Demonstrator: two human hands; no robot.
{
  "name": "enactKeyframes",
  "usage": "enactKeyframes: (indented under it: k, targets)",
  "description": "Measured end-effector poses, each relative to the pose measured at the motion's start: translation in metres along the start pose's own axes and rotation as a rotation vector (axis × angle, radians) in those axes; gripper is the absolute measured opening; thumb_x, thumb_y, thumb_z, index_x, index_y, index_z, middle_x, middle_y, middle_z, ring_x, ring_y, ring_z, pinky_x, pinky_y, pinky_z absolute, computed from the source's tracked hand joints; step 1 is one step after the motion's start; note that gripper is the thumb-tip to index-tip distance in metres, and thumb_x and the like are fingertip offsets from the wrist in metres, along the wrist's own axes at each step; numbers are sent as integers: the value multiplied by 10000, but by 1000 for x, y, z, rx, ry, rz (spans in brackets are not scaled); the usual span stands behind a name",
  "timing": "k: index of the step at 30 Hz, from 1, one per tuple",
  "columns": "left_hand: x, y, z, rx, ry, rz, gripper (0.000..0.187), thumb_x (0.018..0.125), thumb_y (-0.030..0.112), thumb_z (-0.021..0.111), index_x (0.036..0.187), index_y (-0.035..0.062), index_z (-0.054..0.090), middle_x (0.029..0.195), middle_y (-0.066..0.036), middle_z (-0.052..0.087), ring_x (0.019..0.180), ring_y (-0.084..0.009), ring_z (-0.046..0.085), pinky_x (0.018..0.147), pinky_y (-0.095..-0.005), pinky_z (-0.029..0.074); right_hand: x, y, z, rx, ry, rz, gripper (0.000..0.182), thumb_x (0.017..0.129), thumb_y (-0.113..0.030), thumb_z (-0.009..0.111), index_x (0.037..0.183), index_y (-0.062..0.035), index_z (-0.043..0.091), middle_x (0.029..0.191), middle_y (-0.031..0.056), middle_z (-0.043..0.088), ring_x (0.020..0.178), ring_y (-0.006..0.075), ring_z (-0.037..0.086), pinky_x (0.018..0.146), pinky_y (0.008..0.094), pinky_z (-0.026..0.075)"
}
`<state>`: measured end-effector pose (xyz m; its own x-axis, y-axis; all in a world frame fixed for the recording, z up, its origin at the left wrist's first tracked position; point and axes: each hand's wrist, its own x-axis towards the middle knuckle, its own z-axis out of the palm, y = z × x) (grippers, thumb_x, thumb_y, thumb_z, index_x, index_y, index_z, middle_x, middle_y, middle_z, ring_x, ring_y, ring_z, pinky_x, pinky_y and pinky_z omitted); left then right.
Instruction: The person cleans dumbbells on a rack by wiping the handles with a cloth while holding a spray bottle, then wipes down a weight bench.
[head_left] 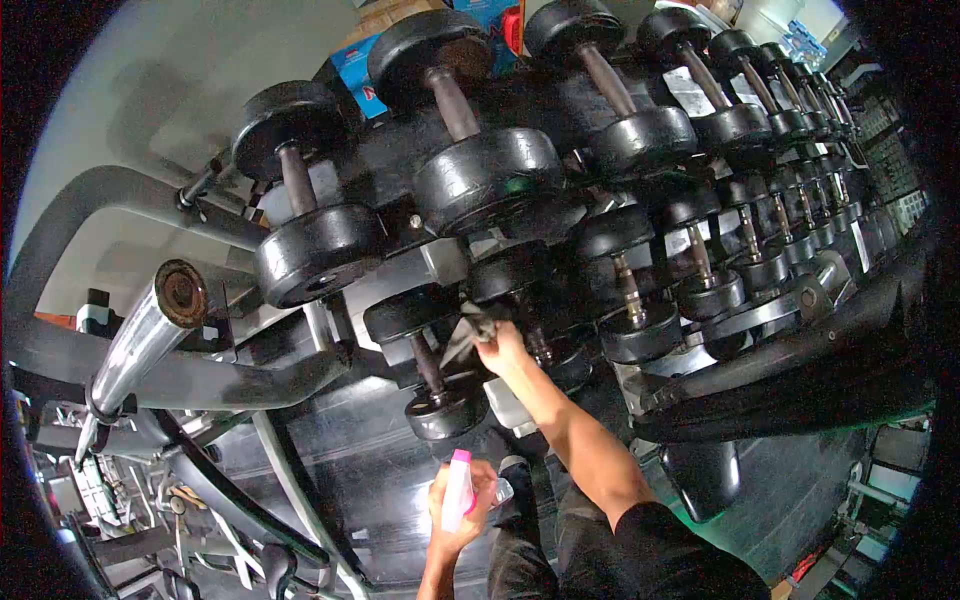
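My right hand reaches into the lower row of the rack, its fingers closed on a greyish cloth. The cloth lies between two black dumbbells, one on the left and another partly hidden behind my hand and forearm. Lower down, near my legs, my left hand is wrapped round a spray bottle with a white head and pink parts. A clear part of it shows at the right of the fingers.
Large dumbbells fill the upper row, with several more along the lower row to the right. At the left stands a machine frame with a chrome bar end. A black padded bench is at lower right. Blue boxes sit behind the rack.
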<state>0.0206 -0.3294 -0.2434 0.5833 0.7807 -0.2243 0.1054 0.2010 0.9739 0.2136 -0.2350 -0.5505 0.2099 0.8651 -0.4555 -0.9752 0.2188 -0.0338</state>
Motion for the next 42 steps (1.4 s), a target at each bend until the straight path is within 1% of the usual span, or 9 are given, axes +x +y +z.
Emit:
enactKeyframes:
  k: [1, 9, 15, 23, 27, 30, 33, 38, 42]
  targets:
    - [0, 0, 0, -4, 2, 4, 243, 789, -77, 625, 965, 30, 496, 878, -120, 637, 636, -122, 607, 553, -263, 508, -4, -14, 33, 3, 276, -58, 325, 946, -84, 312, 1061, 120, 536, 1027, 212, 633, 928, 277, 643, 856, 381, 560]
    - [0, -6, 6, 38, -60, -126, 157, 830, 11, 633, 979, 11, 583, 836, -72, 651, 616, -104, 598, 548, -246, 499, -70, -93, 136, -170, 358, 46, 282, 968, -90, 292, 1092, 56, 498, 1050, 193, 589, 1041, 317, 581, 975, 467, 488]
    - [33, -36, 24, 79, -67, -172, 210, 828, 100, 685, 1001, 5, 615, 767, -53, 654, 594, -81, 594, 521, -249, 487, -137, -158, 151, -357, 153, -347, 315, 901, -273, 540, 1113, -40, 554, 1099, 135, 594, 1070, 285, 575, 947, 441, 468]
    - [66, -59, 51, 38, 39, -236, 197, 844, 171, 657, 973, 24, 635, 676, -55, 634, 515, -104, 574, 512, -273, 468, -194, -175, 112, -396, 80, -266, 418, 979, -315, 384, 1345, -119, 429, 1355, 37, 485, 1238, 232, 474, 1037, 574, 358]
    - [59, -57, 55, 55, 22, -221, 208, 847, 165, 660, 998, 27, 631, 679, -41, 630, 527, -95, 586, 510, -270, 475, -189, -171, 65, -951, 174, -355, 417, 902, -130, 576, 1302, -82, 469, 1176, 50, 586, 1079, 175, 566, 921, 324, 471]
    - [51, -54, 53, 48, -6, -237, 202, 847, 154, 664, 1003, 28, 633, 686, -35, 632, 534, -94, 595, 512, -268, 480, -177, -144, 87, -1938, 221, -537, 329, 885, -72, 569, 1210, -28, 532, 1157, 176, 608, 1023, 265, 619, 868, 360, 504]
    - [39, -66, 53, 54, 6, -240, 211, 850, 140, 661, 1020, 20, 628, 693, -39, 629, 535, -95, 594, 508, -267, 478, -139, -105, 113, -2257, -233, -749, 375, 775, 34, 553, 1138, -52, 591, 1363, 148, 474, 1233, 304, 485, 998, 355, 437]
    - [16, -70, 53, 61, 0, -259, 214, 852, 128, 653, 1029, 11, 625, 710, -40, 625, 544, -88, 581, 520, -256, 473, -101, -61, 85, -2754, -111, -714, 454, 717, 36, 565, 1162, -53, 583, 1354, 144, 477, 1314, 327, 376, 1029, 358, 415]
    - [6, -64, 52, 15, 16, -286, 201, 856, 120, 644, 1027, 17, 625, 695, -18, 604, 560, -78, 571, 522, -249, 461, -139, -87, 104, -2556, -215, -116, 416, 787, -93, 583, 1199, -57, 540, 1066, 265, 594, 1017, 403, 583, 841, 453, 496]
